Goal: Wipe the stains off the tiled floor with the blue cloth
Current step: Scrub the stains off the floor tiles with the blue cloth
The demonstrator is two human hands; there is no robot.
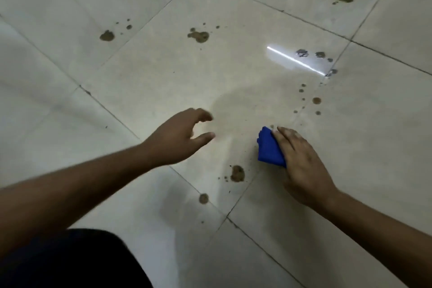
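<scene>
Blue cloth [268,147] pressed under flat right hand [301,166], left hand [177,138] loosely curled, empty

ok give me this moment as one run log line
right hand presses blue cloth on tiled floor | left hand free, fingers loosely curled | brown stain beside cloth unwiped | more stains beyond

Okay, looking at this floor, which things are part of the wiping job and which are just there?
Part of the job:
- folded blue cloth
- right hand pressing it down
- brown stains on the pale tiled floor

Just there:
- left hand, holding nothing
- bright light streak
- dark clothing
</scene>
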